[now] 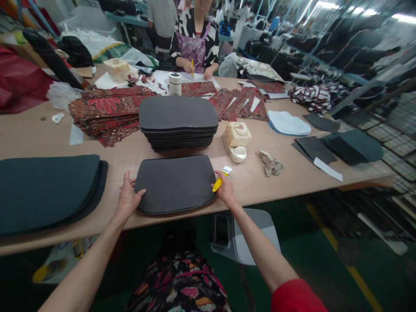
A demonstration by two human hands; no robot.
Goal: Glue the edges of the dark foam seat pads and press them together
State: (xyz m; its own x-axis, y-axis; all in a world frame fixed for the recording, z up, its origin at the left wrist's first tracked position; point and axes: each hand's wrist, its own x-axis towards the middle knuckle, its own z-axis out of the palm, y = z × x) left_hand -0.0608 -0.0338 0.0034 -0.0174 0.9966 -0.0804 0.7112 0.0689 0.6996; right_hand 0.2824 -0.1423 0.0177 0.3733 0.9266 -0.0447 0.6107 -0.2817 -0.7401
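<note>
A dark grey foam-like panel (175, 184) with rounded corners lies flat near the table's front edge. My left hand (128, 197) grips its left edge, thumb on top and fingers at the side. At the right edge, my right hand (225, 190) holds a yellow-handled brush (222, 180) with pale bristles, its fingers also touching the panel. Just behind stands a neat stack of similar grey panels (178, 112). A stained, cream-coloured cut-open plastic container (238, 136) sits to the right of the stack.
Large dark green sheets (45, 186) lie at left. Red patterned fabric pieces (107, 108) spread behind the stack, near a white bottle (175, 84). A crumpled rag (270, 163) and dark green panels (355, 146) lie right. Across the table, a person (195, 47) holds a yellow tool.
</note>
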